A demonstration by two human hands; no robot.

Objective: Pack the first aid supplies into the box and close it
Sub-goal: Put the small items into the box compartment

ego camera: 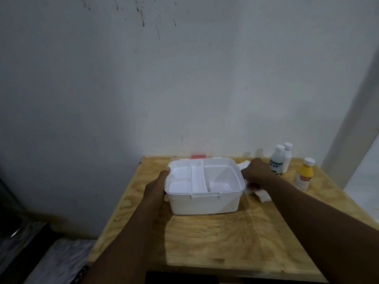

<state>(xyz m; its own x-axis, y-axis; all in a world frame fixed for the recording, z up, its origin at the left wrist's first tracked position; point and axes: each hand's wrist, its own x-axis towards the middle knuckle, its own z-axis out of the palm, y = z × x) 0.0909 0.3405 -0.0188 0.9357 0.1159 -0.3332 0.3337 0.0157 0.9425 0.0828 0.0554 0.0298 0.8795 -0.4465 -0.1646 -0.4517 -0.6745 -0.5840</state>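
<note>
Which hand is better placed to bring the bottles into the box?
Probably the right hand: it is beside the bottles. The left hand holds the far side of the box.

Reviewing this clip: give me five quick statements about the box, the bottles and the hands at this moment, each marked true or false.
1. The white box is open, its tray holding no supplies. True.
2. The yellow bottle lies inside the box. False: it stands on the table, right of the box.
3. The left hand rests against the box's left side. True.
4. Three bottles stand to the right of the box. True: the yellow one and two white bottles.
5. The right hand hangs in the air above the tray. False: it is down beside the box's right wall, on white packets.
</note>
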